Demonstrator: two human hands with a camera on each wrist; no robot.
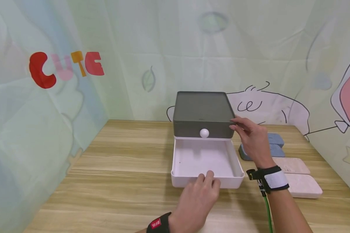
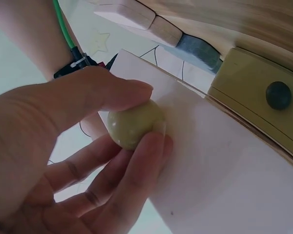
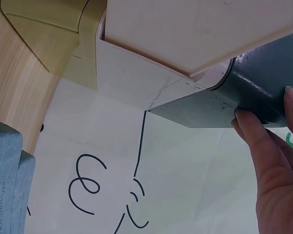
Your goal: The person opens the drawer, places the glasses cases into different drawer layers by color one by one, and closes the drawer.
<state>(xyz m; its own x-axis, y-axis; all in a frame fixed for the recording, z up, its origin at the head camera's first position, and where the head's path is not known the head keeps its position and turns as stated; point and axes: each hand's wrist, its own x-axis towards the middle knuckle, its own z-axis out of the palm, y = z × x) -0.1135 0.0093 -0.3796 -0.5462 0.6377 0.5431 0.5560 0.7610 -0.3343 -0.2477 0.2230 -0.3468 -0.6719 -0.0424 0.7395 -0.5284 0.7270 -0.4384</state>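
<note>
A small drawer organizer [image 1: 202, 105] with a dark grey top stands at the back of the table. The white drawer [image 1: 207, 183] under its grey top drawer [image 1: 186, 128], which has a white knob [image 1: 204, 133], is pulled well out; inside it looks bare. My left hand [image 1: 196, 202] is at this drawer's front and, in the left wrist view, pinches its round olive knob [image 2: 129, 124] between thumb and fingers. At the grey drawer's right front corner, my right hand [image 1: 252, 139] holds on with thumb and fingertips, seen close in the right wrist view.
Beneath the white drawer is an olive drawer [image 2: 249, 83] with a dark knob [image 2: 278, 95]. Two blue blocks [image 1: 275, 150] and two pale pink blocks [image 1: 304, 186] lie right of the organizer. A printed cloth [image 1: 128, 48] walls the wooden table [image 1: 105, 181]. A green cable [image 1: 268, 210] hangs from my right wrist.
</note>
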